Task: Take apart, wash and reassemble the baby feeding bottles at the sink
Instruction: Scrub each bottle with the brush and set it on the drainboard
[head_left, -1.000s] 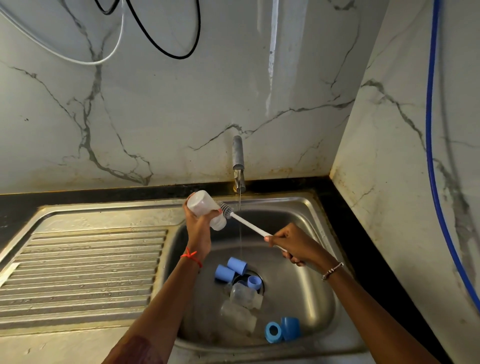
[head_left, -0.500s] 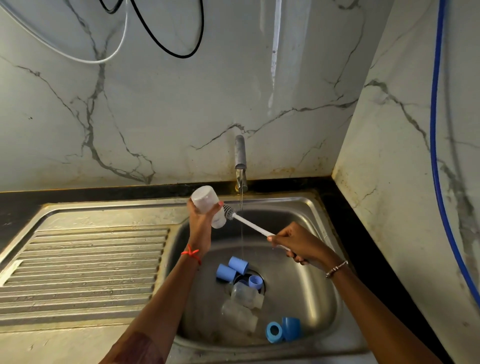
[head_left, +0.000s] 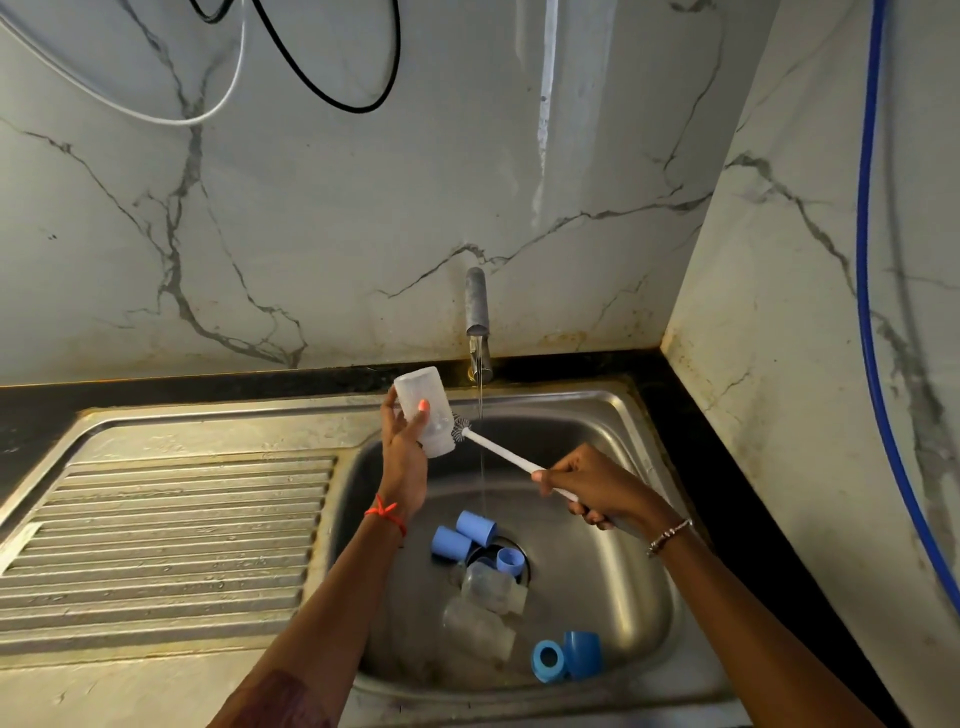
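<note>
My left hand (head_left: 402, 447) grips a clear bottle body (head_left: 423, 410) above the sink basin, its mouth tilted down to the right. My right hand (head_left: 592, 488) holds the white handle of a bottle brush (head_left: 493, 447); the bristle head sits at the bottle's mouth. A thin stream of water falls from the tap (head_left: 478, 322) just right of the brush head. In the basin lie two more clear bottle bodies (head_left: 483, 603) and several blue caps and collars (head_left: 460, 535), with two blue pieces (head_left: 566, 657) near the front.
The steel sink (head_left: 639, 519) has a ribbed draining board (head_left: 166, 535) on its left. Marble walls close in behind and on the right. A blue hose (head_left: 865, 291) hangs down the right wall; black and white cables (head_left: 332, 93) loop above.
My left hand has tipped the bottle more upright and raised it slightly. The brush has slid a little out, with its head now at the bottle's mouth.
</note>
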